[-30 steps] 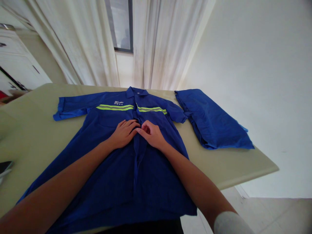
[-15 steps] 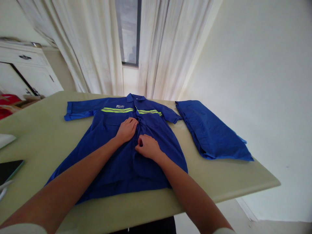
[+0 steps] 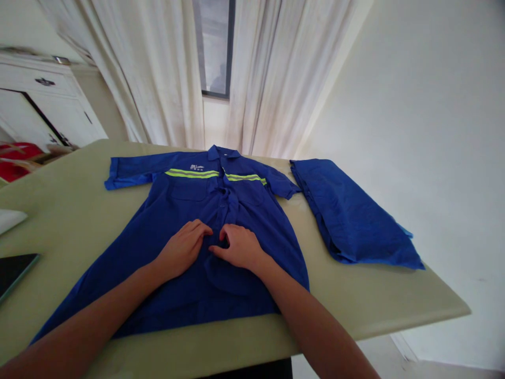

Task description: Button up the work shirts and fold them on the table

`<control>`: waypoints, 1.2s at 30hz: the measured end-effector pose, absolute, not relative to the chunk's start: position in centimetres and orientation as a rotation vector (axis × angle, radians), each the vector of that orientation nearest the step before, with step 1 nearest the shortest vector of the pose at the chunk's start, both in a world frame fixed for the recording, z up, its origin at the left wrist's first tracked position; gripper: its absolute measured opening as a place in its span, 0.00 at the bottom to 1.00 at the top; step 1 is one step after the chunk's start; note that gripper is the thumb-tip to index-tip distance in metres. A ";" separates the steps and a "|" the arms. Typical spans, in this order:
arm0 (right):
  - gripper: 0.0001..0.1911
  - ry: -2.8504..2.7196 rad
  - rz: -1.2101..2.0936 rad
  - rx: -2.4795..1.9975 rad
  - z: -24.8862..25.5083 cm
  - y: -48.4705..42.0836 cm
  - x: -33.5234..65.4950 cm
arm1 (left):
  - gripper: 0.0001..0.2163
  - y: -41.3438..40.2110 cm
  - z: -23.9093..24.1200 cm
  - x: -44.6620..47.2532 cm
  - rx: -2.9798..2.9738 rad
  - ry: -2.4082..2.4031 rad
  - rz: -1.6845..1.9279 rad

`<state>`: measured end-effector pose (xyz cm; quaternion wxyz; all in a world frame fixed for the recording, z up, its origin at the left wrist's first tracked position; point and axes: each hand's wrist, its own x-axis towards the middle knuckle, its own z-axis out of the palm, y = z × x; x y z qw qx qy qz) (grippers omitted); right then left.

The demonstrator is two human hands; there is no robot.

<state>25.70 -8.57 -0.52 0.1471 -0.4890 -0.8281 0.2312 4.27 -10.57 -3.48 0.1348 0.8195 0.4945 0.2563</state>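
Note:
A blue short-sleeved work shirt [image 3: 177, 202] lies front up on the table, its collar at the far side. A yellow-green and grey reflective stripe [image 3: 192, 173] crosses the chest, with a small white logo above it on the left. My left hand [image 3: 184, 247] rests on the shirt beside the front opening, fingertips closed on the cloth at the placket. Just to its right, my right hand [image 3: 239, 245] has thumb and fingers curled round the placket's other edge. Any button between the fingertips is hidden. Higher up, the placket is rumpled.
A folded blue garment [image 3: 351, 216] lies on the pale green table [image 3: 379, 295] at the right. At the left edge are a dark flat device [image 3: 16, 271] and a white object [image 3: 11, 219]. Curtains [image 3: 158, 79], a white cabinet [image 3: 43, 100] and a wall stand beyond.
My left hand has moved down the placket toward me and now sits level with my right hand. The upper placket is uncovered. The view has shifted slightly.

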 end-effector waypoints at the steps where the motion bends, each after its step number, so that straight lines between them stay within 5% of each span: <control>1: 0.15 -2.389 0.691 -1.445 -0.5 -8.6 25.6 | 0.14 -10.6 -3.7 4.1 2.343 1.421 0.771; 7: 0.07 -2.275 0.954 -1.382 -0.2 -7.7 26.6 | 0.08 -10.8 -3.3 4.0 2.349 1.397 0.717; 13: 0.06 -2.068 1.443 -1.135 -0.6 -6.1 28.5 | 0.16 -12.0 -2.5 4.3 2.554 1.314 0.598; 23: 0.16 -2.282 0.994 -1.259 0.4 -8.6 26.8 | 0.12 -12.8 -3.3 5.0 2.753 1.248 0.469; 36: 0.04 -1.911 1.530 -0.949 -0.6 -7.5 27.0 | 0.12 -12.5 -2.2 4.6 2.555 1.250 0.586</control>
